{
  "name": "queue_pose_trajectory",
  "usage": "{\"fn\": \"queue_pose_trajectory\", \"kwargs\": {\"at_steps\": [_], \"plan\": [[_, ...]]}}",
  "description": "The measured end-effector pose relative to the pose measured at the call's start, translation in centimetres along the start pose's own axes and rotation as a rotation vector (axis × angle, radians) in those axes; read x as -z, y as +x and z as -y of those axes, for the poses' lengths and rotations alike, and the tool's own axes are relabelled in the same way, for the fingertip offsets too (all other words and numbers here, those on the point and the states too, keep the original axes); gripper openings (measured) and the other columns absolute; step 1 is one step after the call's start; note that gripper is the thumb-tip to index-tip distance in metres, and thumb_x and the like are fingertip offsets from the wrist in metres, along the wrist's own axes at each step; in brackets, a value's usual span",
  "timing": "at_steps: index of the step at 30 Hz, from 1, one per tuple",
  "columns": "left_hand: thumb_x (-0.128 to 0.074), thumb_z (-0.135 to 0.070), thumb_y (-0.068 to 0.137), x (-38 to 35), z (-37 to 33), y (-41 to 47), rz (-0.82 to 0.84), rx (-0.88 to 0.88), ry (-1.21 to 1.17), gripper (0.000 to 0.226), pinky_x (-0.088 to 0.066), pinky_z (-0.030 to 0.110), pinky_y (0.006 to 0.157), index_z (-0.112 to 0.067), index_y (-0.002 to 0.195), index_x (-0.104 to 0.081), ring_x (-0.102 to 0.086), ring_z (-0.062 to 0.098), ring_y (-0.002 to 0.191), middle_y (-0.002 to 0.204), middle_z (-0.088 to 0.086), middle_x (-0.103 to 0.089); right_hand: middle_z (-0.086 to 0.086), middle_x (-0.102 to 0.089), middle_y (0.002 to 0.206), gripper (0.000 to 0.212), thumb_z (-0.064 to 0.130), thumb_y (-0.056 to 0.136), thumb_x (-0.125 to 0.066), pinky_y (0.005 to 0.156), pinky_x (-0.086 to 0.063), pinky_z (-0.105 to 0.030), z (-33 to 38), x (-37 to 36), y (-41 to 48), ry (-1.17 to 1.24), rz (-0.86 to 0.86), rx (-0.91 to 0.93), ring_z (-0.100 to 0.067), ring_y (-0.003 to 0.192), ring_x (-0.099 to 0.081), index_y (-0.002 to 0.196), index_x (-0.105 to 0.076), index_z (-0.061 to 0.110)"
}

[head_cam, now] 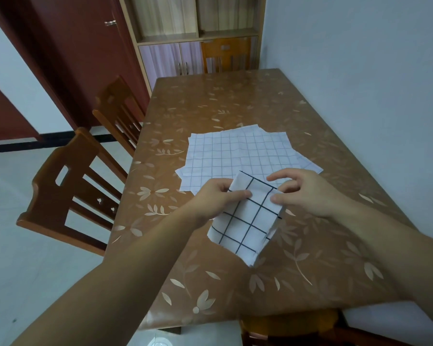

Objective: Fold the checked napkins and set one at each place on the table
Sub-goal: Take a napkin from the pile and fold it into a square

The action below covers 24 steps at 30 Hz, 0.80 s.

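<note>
A folded white napkin with a dark check [245, 218] hangs above the table's near half, held at its upper edge by both hands. My left hand [215, 198] pinches its top left corner, thumb laid across the cloth. My right hand [303, 191] pinches the top right corner between thumb and fingers, with the index finger raised. Behind it a loose stack of unfolded checked napkins [238, 156] lies flat near the middle of the table, partly hidden by my hands.
The table [235, 101] wears a brown leaf-patterned cover and stands against the right wall. Two wooden chairs [78, 186] are tucked in along its left side, another chair [285, 325] at the near end and one at the far end. A cabinet [193, 33] is behind.
</note>
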<state>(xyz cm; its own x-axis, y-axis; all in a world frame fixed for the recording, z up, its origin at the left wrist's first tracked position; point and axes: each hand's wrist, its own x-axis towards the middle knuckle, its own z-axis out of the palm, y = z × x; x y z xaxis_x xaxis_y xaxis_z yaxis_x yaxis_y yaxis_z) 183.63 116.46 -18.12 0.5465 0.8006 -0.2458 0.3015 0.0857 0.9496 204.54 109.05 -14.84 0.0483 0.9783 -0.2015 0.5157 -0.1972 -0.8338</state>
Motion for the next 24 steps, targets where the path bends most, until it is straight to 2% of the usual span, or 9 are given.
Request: {"fn": "queue_pose_trajectory", "kwargs": {"at_steps": [5, 7, 10, 12, 14, 16, 19, 22, 24], "plan": [[-0.072, -0.023, 0.087, 0.3, 0.5, -0.3, -0.010, 0.057, -0.094, 0.017, -0.057, 0.038, 0.085, -0.013, 0.101, -0.074, -0.072, 0.023, 0.095, 0.100, 0.004, -0.076, -0.004, -0.076, 0.082, 0.013, 0.016, 0.084, -0.074, 0.075, -0.052, -0.016, -0.5, 0.2, 0.1, 0.154, -0.032, -0.025, -0.003, 0.076, -0.066, 0.096, -0.072, 0.019], [-0.074, -0.024, 0.085, 0.2, 0.4, -0.4, -0.011, 0.027, -0.116, 0.022, -0.057, 0.039, 0.085, -0.019, 0.106, -0.073, -0.072, 0.023, 0.095, 0.101, 0.003, -0.075, -0.008, -0.076, 0.082, 0.007, 0.012, 0.083, -0.074, 0.078, -0.055, -0.022, -0.3, 0.0, 0.2, 0.188, -0.058, -0.032, -0.008, 0.077, -0.067, 0.089, -0.073, 0.014], [-0.074, -0.024, 0.085, 0.2, -0.2, -0.4, -0.051, -0.059, -0.130, 0.035, -0.055, 0.028, 0.073, -0.038, 0.115, -0.066, -0.070, 0.016, 0.084, 0.088, -0.001, -0.071, -0.006, -0.074, 0.074, 0.005, 0.008, 0.081, -0.075, 0.077, -0.055, -0.025, -0.1, -0.1, 0.5, 0.207, -0.084, -0.034, -0.009, 0.071, -0.066, 0.081, -0.073, 0.012], [-0.072, -0.025, 0.086, 0.2, -0.8, -0.3, -0.074, -0.141, -0.015, 0.032, -0.051, 0.023, 0.072, -0.042, 0.113, -0.066, -0.064, 0.010, 0.081, 0.081, -0.013, -0.065, -0.004, -0.072, 0.068, 0.007, 0.005, 0.080, -0.075, 0.075, -0.054, -0.027, 0.0, 0.1, 0.7, 0.193, -0.092, -0.028, -0.008, 0.067, -0.064, 0.077, -0.073, 0.011], [-0.073, -0.025, 0.086, 0.3, -1.3, -0.2, -0.087, -0.197, 0.096, 0.018, -0.055, 0.028, 0.081, -0.035, 0.102, -0.072, -0.063, 0.010, 0.088, 0.083, -0.020, -0.067, -0.006, -0.069, 0.066, 0.006, 0.005, 0.079, -0.075, 0.076, -0.054, -0.031, 0.0, 0.5, 0.7, 0.157, -0.096, -0.027, -0.011, 0.066, -0.062, 0.075, -0.073, 0.009], [-0.073, -0.024, 0.086, 0.4, -1.7, -0.3, -0.082, -0.216, 0.187, 0.006, -0.056, 0.036, 0.087, -0.027, 0.090, -0.075, -0.066, 0.013, 0.090, 0.090, -0.016, -0.072, -0.003, -0.064, 0.059, 0.010, 0.003, 0.080, -0.072, 0.070, -0.052, -0.031, 0.0, 0.8, 0.6, 0.125, -0.096, -0.018, -0.010, 0.060, -0.057, 0.072, -0.072, 0.009], [-0.075, -0.025, 0.085, 0.6, -2.1, -0.6, -0.059, -0.205, 0.317, 0.007, -0.058, 0.031, 0.080, -0.017, 0.084, -0.076, -0.069, 0.012, 0.084, 0.085, -0.006, -0.075, 0.008, -0.057, 0.051, 0.016, 0.002, 0.081, -0.068, 0.056, -0.041, -0.016, 0.3, 1.1, 0.4, 0.063, -0.097, 0.021, -0.001, 0.048, -0.048, 0.069, -0.069, 0.012], [-0.076, -0.027, 0.084, 0.7, -2.2, -0.6, -0.080, -0.201, 0.390, 0.014, -0.058, 0.032, 0.077, -0.013, 0.084, -0.076, -0.070, 0.011, 0.081, 0.083, -0.003, -0.075, 0.010, -0.065, 0.062, 0.013, 0.005, 0.081, -0.070, 0.051, -0.040, -0.008, 0.3, 1.1, 0.3, 0.026, -0.140, 0.064, 0.001, 0.050, -0.055, 0.071, -0.070, 0.014], [-0.077, -0.027, 0.083, 0.7, -2.1, -0.7, -0.116, -0.219, 0.401, 0.013, -0.058, 0.030, 0.076, -0.014, 0.083, -0.077, -0.070, 0.009, 0.079, 0.082, -0.005, -0.075, 0.012, -0.071, 0.083, 0.009, 0.010, 0.079, -0.074, 0.066, -0.047, -0.015, 0.0, 1.0, 0.4, 0.032, -0.171, 0.064, 0.001, 0.066, -0.065, 0.074, -0.073, 0.017]]}}
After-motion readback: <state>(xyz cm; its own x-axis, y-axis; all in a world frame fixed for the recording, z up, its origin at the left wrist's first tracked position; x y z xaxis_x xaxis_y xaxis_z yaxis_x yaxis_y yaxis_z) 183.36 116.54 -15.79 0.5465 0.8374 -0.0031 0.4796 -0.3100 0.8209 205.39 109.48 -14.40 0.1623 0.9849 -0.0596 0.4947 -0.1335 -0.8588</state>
